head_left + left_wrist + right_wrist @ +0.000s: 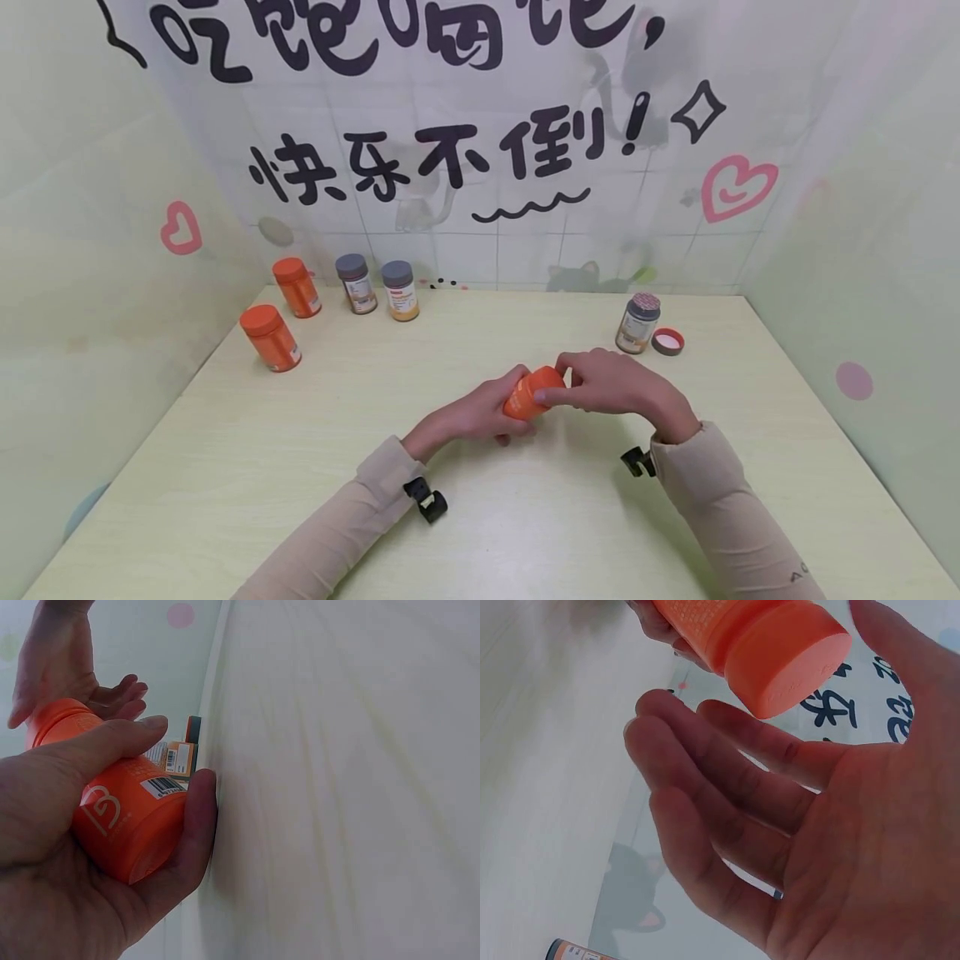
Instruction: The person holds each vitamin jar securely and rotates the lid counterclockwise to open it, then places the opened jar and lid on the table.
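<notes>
An orange bottle point(525, 402) with an orange cap point(787, 660) lies tilted in my left hand point(483, 408), cap end toward the right. In the left wrist view, the thumb and fingers of that hand grip the bottle body, which shows a white logo and a barcode label. Around the cap end is my right hand point(611, 383), its thumb and fingers spread to either side. In the right wrist view, its loosely bent fingers point(727, 795) stand just off the cap, with a gap showing between them.
At the back left stand two orange bottles point(297, 287) and two grey-capped bottles point(401, 292). A capless bottle point(636, 327) with a patterned seal on its mouth stands at the back right, a loose cap point(667, 341) beside it, inside facing up. Printed curtains point(450, 242) enclose the table point(420, 350).
</notes>
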A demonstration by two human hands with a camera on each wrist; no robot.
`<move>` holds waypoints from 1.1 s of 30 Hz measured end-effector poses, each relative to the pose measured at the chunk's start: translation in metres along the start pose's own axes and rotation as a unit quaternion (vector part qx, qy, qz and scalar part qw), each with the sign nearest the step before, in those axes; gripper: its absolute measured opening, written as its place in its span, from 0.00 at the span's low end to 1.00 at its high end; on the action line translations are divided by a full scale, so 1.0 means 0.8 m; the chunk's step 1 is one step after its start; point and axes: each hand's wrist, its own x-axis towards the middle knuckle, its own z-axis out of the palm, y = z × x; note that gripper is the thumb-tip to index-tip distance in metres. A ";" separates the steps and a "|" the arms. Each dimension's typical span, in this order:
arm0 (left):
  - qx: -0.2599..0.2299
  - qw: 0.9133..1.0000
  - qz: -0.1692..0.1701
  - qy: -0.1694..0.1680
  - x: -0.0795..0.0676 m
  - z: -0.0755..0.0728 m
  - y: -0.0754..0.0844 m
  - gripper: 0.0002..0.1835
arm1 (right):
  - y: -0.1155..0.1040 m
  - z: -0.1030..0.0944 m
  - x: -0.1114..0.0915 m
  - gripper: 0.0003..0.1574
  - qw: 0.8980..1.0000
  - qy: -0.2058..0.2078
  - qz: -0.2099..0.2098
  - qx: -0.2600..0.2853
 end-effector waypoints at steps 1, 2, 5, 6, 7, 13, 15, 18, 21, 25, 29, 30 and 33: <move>-0.001 1.000 0.001 0.000 0.000 0.000 0.000 0.26 | 0.000 0.000 0.000 0.34 1.000 0.001 0.004 0.004; -0.001 1.000 0.001 0.000 0.000 0.000 0.000 0.26 | 0.001 0.000 -0.001 0.35 1.000 0.003 0.008 0.007; -0.001 1.000 0.005 0.000 0.000 0.000 0.000 0.26 | 0.002 0.000 -0.001 0.36 1.000 0.011 0.013 0.005; -0.001 1.000 0.005 -0.001 0.000 0.000 0.000 0.26 | 0.003 0.000 -0.001 0.36 1.000 0.011 0.012 0.003; -0.001 1.000 0.005 -0.001 0.000 0.000 0.000 0.26 | 0.003 0.001 -0.001 0.36 1.000 0.012 0.011 0.001; 0.004 1.000 0.003 -0.002 0.000 0.001 0.001 0.26 | 0.003 0.001 0.001 0.31 1.000 0.001 -0.002 0.007; 0.003 1.000 0.003 -0.002 0.000 0.001 0.001 0.26 | 0.003 0.001 0.002 0.29 1.000 -0.003 -0.004 0.009; -0.001 1.000 0.001 -0.002 0.001 0.001 0.000 0.26 | 0.003 0.001 0.003 0.26 1.000 -0.008 -0.006 0.006; -0.003 1.000 -0.002 -0.002 0.001 0.001 0.000 0.26 | 0.002 0.001 0.003 0.26 1.000 -0.009 -0.012 -0.001; -0.004 1.000 -0.003 -0.001 0.002 0.001 0.000 0.25 | 0.001 0.001 0.002 0.29 1.000 -0.007 -0.014 0.000; -0.005 1.000 -0.001 0.001 0.002 0.001 0.000 0.26 | 0.001 0.000 0.001 0.32 1.000 0.003 -0.004 0.018; -0.005 1.000 0.000 0.001 0.002 0.001 0.000 0.26 | 0.002 0.000 0.000 0.33 1.000 0.006 -0.001 0.020; -0.004 1.000 0.002 0.000 0.001 0.001 0.000 0.26 | 0.002 0.000 0.000 0.34 1.000 0.013 0.006 0.014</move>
